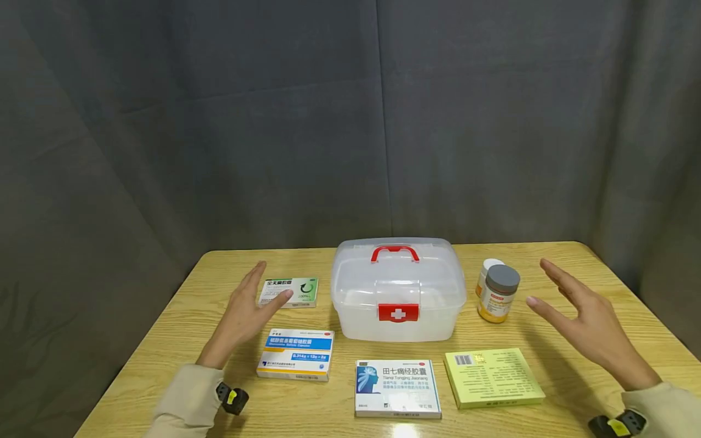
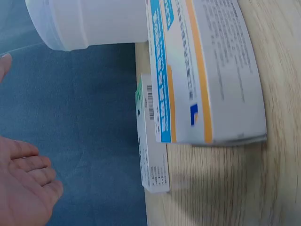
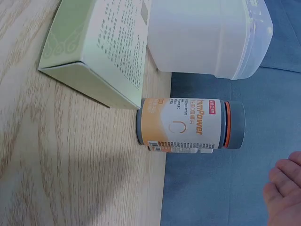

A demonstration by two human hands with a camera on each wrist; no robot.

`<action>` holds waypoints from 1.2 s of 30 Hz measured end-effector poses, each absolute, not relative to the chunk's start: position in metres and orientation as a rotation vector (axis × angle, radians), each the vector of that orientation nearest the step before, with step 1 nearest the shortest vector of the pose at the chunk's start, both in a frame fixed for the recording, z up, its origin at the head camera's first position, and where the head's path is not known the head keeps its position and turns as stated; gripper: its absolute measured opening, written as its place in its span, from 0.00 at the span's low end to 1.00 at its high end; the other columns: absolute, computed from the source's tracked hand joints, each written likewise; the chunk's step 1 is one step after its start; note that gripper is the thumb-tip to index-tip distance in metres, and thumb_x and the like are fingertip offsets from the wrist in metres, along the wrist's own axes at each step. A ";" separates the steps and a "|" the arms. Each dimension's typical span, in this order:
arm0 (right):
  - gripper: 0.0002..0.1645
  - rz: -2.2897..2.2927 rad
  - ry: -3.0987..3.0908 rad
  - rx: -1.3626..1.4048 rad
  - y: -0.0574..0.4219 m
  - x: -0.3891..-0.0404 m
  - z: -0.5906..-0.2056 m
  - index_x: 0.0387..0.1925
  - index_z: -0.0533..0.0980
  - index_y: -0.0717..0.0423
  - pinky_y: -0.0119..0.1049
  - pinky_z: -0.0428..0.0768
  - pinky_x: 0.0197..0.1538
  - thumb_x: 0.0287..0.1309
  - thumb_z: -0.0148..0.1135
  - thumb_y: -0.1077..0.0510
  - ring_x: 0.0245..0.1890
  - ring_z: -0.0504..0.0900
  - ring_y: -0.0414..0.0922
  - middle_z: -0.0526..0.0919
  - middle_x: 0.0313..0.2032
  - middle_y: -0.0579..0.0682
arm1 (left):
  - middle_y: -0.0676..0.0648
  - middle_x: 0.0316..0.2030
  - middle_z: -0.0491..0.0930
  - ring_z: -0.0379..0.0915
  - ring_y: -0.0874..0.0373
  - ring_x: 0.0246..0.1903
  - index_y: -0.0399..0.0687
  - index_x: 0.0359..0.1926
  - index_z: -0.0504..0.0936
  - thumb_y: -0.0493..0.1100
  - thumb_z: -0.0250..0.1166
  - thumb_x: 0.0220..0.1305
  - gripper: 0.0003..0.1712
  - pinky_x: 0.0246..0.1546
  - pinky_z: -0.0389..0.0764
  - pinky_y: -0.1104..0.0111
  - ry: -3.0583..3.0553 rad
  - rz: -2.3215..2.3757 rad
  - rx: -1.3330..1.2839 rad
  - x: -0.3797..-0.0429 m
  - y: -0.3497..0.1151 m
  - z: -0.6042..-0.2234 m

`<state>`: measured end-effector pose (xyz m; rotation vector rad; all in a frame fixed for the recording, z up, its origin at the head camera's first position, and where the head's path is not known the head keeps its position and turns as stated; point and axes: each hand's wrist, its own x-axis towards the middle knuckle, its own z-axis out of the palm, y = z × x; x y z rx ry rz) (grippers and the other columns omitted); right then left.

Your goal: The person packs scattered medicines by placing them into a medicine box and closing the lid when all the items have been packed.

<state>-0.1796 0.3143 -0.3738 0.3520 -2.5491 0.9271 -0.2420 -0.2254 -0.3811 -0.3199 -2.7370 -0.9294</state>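
Empty, thumb wide of the fingers, the left hand (image 1: 243,311), lower left of the frame, overlaps in view a white-and-green cardboard box (image 1: 303,289); nearer, a blue-and-white cardboard box (image 1: 298,353). Lower centre: a translucent, round-edged plastic case (image 1: 398,286) behind a white rectangular carton (image 1: 398,389). Lower right: a flat yellow-green carton (image 1: 493,378), a white-capped bottle (image 1: 490,265) behind a cylindrical grey-lidded bottle (image 1: 497,298), and the right hand (image 1: 594,325), likewise empty and spread.

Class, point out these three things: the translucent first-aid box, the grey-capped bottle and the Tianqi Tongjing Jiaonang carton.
Translucent first-aid box (image 1: 398,289): head view, front of its lid.
Grey-capped bottle (image 3: 190,124): right wrist view, printed label.
Tianqi Tongjing Jiaonang carton (image 1: 398,387): head view, printed top face.
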 end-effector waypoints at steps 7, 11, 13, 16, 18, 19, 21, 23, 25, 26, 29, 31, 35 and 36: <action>0.45 0.955 -2.539 0.363 0.309 -0.179 -0.374 0.75 0.54 0.47 0.15 0.55 0.61 0.62 0.65 0.53 0.62 0.64 0.70 0.60 0.69 0.65 | 0.34 0.73 0.47 0.43 0.35 0.70 0.38 0.75 0.48 0.65 0.60 0.64 0.53 0.65 0.52 0.40 -2.747 -0.941 -0.320 -0.241 -0.218 -0.382; 0.45 0.962 -2.540 0.360 0.307 -0.177 -0.373 0.75 0.54 0.44 0.24 0.57 0.66 0.62 0.65 0.53 0.62 0.63 0.70 0.61 0.69 0.65 | 0.35 0.73 0.48 0.44 0.35 0.70 0.39 0.75 0.49 0.65 0.60 0.64 0.53 0.65 0.52 0.40 -2.740 -0.944 -0.335 -0.240 -0.213 -0.382; 0.45 0.964 -2.535 0.368 0.306 -0.177 -0.373 0.75 0.54 0.44 0.24 0.56 0.66 0.62 0.65 0.53 0.63 0.63 0.69 0.61 0.68 0.64 | 0.35 0.73 0.48 0.44 0.36 0.70 0.38 0.75 0.50 0.64 0.60 0.64 0.52 0.65 0.53 0.41 -2.730 -0.947 -0.348 -0.239 -0.211 -0.382; 0.44 0.965 -2.530 0.381 0.304 -0.178 -0.373 0.75 0.55 0.43 0.19 0.55 0.62 0.62 0.65 0.54 0.63 0.63 0.69 0.61 0.68 0.64 | 0.36 0.73 0.49 0.44 0.37 0.70 0.39 0.75 0.50 0.64 0.61 0.63 0.52 0.65 0.53 0.41 -2.716 -0.954 -0.362 -0.240 -0.209 -0.382; 0.44 0.969 -2.529 0.389 0.302 -0.178 -0.373 0.75 0.55 0.43 0.20 0.55 0.63 0.62 0.65 0.54 0.63 0.63 0.69 0.61 0.69 0.64 | 0.36 0.73 0.49 0.45 0.37 0.70 0.38 0.75 0.51 0.64 0.61 0.63 0.52 0.65 0.53 0.42 -2.707 -0.959 -0.374 -0.240 -0.208 -0.382; 0.44 0.971 -2.527 0.393 0.302 -0.178 -0.373 0.75 0.55 0.43 0.21 0.55 0.63 0.62 0.65 0.54 0.63 0.63 0.69 0.61 0.69 0.63 | 0.36 0.73 0.50 0.45 0.38 0.71 0.39 0.74 0.52 0.64 0.62 0.63 0.52 0.66 0.54 0.42 -2.705 -0.963 -0.375 -0.240 -0.207 -0.382; 0.44 0.974 -2.520 0.400 0.300 -0.178 -0.373 0.75 0.55 0.42 0.19 0.55 0.62 0.62 0.65 0.54 0.64 0.63 0.68 0.61 0.69 0.63 | 0.37 0.73 0.50 0.45 0.38 0.71 0.39 0.74 0.52 0.64 0.62 0.63 0.52 0.66 0.54 0.43 -2.707 -0.962 -0.377 -0.241 -0.205 -0.383; 0.44 0.972 -2.509 0.408 0.299 -0.179 -0.374 0.74 0.55 0.42 0.16 0.55 0.59 0.62 0.65 0.55 0.66 0.63 0.62 0.62 0.68 0.62 | 0.37 0.73 0.50 0.45 0.39 0.71 0.39 0.74 0.52 0.64 0.62 0.63 0.52 0.66 0.54 0.43 -2.707 -0.965 -0.381 -0.241 -0.204 -0.383; 0.44 0.969 -2.498 0.416 0.297 -0.179 -0.375 0.74 0.56 0.42 0.13 0.55 0.57 0.61 0.65 0.55 0.67 0.62 0.51 0.62 0.68 0.61 | 0.38 0.73 0.50 0.45 0.39 0.71 0.40 0.75 0.52 0.64 0.62 0.63 0.52 0.65 0.55 0.43 -2.708 -0.968 -0.386 -0.241 -0.202 -0.383; 0.44 0.967 -2.491 0.421 0.296 -0.179 -0.375 0.74 0.56 0.42 0.12 0.55 0.56 0.61 0.66 0.55 0.68 0.61 0.46 0.63 0.68 0.60 | 0.38 0.73 0.50 0.45 0.39 0.71 0.40 0.75 0.52 0.64 0.62 0.63 0.51 0.65 0.55 0.43 -2.706 -0.971 -0.392 -0.242 -0.202 -0.383; 0.43 0.967 -2.473 0.434 0.293 -0.180 -0.375 0.74 0.58 0.42 0.12 0.55 0.56 0.60 0.66 0.55 0.66 0.58 0.32 0.64 0.68 0.60 | 0.39 0.73 0.50 0.45 0.40 0.71 0.41 0.75 0.53 0.63 0.62 0.63 0.51 0.65 0.55 0.43 -2.696 -0.986 -0.415 -0.242 -0.199 -0.383; 0.43 0.972 -2.463 0.441 0.291 -0.181 -0.375 0.73 0.58 0.41 0.13 0.56 0.56 0.60 0.67 0.56 0.65 0.59 0.30 0.65 0.68 0.59 | 0.40 0.73 0.51 0.46 0.40 0.71 0.42 0.75 0.53 0.63 0.62 0.63 0.50 0.65 0.56 0.43 -2.687 -0.991 -0.431 -0.242 -0.198 -0.383; 0.43 0.978 -2.464 0.446 0.288 -0.182 -0.375 0.73 0.58 0.39 0.14 0.57 0.56 0.60 0.67 0.56 0.66 0.62 0.40 0.65 0.67 0.58 | 0.41 0.73 0.52 0.48 0.40 0.70 0.44 0.75 0.54 0.63 0.62 0.63 0.49 0.64 0.57 0.42 -2.672 -0.995 -0.450 -0.242 -0.196 -0.383; 0.43 0.981 -2.467 0.448 0.287 -0.183 -0.375 0.73 0.58 0.39 0.14 0.57 0.57 0.60 0.67 0.56 0.67 0.62 0.45 0.65 0.67 0.58 | 0.41 0.73 0.53 0.48 0.40 0.70 0.44 0.75 0.55 0.63 0.62 0.63 0.49 0.64 0.57 0.42 -2.669 -0.997 -0.451 -0.242 -0.195 -0.383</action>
